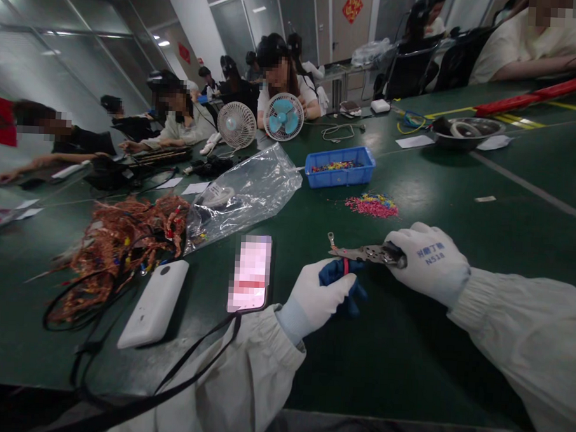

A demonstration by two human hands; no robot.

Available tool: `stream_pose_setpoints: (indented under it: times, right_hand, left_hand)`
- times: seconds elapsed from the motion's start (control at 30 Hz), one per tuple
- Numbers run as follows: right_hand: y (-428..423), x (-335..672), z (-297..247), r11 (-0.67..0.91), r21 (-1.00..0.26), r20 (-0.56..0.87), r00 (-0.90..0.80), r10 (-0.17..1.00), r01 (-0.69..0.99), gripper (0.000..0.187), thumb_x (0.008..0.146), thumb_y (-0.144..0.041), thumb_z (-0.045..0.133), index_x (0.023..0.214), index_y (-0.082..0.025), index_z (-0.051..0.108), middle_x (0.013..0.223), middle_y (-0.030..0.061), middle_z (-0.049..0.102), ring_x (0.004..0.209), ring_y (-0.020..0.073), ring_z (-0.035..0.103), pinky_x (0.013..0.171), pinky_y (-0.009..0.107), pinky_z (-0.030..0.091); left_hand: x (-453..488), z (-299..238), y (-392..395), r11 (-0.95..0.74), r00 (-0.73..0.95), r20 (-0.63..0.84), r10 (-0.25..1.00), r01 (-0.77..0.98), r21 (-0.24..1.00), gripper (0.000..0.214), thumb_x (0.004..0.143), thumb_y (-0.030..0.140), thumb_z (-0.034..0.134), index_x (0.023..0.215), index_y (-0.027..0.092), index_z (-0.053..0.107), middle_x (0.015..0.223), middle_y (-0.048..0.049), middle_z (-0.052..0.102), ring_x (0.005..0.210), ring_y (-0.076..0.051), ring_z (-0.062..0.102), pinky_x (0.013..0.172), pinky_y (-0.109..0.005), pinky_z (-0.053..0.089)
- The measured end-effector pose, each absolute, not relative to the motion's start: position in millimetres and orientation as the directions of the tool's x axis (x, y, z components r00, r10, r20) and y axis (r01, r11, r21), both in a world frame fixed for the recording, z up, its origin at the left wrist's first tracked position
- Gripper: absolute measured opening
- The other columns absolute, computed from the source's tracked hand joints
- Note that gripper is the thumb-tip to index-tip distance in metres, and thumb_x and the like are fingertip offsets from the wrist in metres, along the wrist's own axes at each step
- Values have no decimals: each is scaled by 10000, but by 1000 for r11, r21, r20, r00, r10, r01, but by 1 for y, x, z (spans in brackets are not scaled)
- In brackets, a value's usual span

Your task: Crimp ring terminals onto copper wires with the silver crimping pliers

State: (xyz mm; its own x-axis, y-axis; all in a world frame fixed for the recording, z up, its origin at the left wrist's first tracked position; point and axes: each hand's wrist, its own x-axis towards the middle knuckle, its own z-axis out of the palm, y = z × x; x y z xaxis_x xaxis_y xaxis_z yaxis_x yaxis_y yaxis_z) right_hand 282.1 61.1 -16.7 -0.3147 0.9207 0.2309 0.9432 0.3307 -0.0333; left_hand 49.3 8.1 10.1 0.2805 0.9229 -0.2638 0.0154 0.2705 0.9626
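Observation:
My left hand, in a white glove with blue-coated fingers, is closed on a short red wire. A ring terminal with bare copper shows just above the wire. My right hand, gloved the same way, grips wire strippers by their handles, which are mostly hidden in the palm. Their metal jaws point left and reach the wire above my left fingers; whether they are fully closed cannot be told. Beyond the tool lies a small heap of pink, yellow and blue insulation bits on the green table.
A blue bin with small coloured pieces stands behind the heap. To the left are a lit phone, a white power bank, a clear plastic bag and tangled copper wires. A metal bowl sits at the back right.

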Motion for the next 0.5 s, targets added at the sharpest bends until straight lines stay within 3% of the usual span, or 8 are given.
stream_pose_setpoints:
  times: [0.37,0.5]
  right_hand:
    - [59,285,-22,390,-63,288,-357,888,919,400,836,-351,574,1199,-231,692,1175,106,734,1071,306,582,872,459,420]
    - [59,284,-24,386,-62,299,-352,887,920,361,845,-369,568,1155,-229,690,1150,114,723,1041,305,560,850,458,414]
  left_hand:
    - [49,13,9,289,239,-281,930,0,957,136,888,249,768,935,130,721,781,-53,766,565,-152,679,561,-281,569]
    - [48,16,8,303,225,-304,926,41,952,172,884,283,795,933,132,729,814,-69,781,607,-170,700,621,-315,592]
